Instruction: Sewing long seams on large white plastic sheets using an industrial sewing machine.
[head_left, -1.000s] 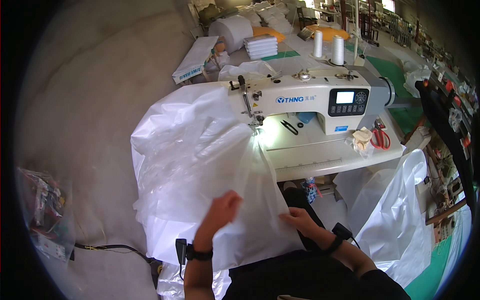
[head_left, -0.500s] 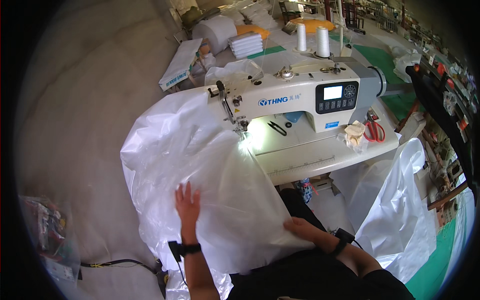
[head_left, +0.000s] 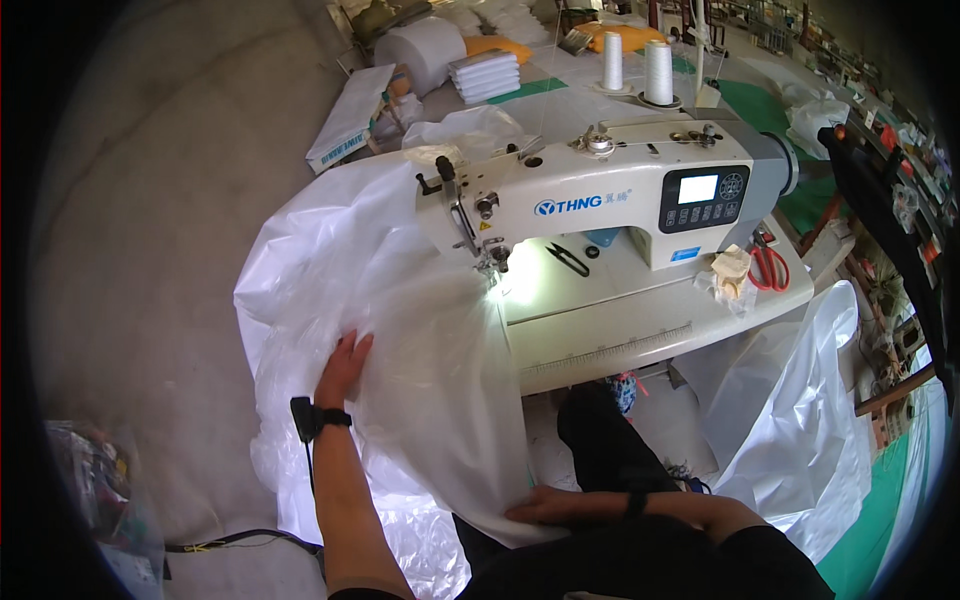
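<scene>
A large translucent white plastic sheet (head_left: 430,350) drapes from under the needle area of a white sewing machine (head_left: 590,205) down to my lap. My left hand (head_left: 345,368) lies flat on the sheet, left of the needle, its fingers extended. Down near my lap, my right hand (head_left: 540,505) pinches the sheet's right edge, the fingertips partly hidden in the folds. That edge runs up from my right hand to the lit needle area (head_left: 493,280), where the machine's lamp glares.
Black thread snips (head_left: 568,260) lie on the machine bed, and red-handled scissors (head_left: 768,268) rest at its right end. Two white thread cones (head_left: 658,75) stand behind. More white plastic sheeting (head_left: 790,430) hangs at the right. A bag of small items (head_left: 100,480) sits lower left.
My right hand has come down and left toward my lap, still pinching the sheet's edge, which now hangs steeper. My left hand has slid up and left across the sheet. The view has shifted slightly.
</scene>
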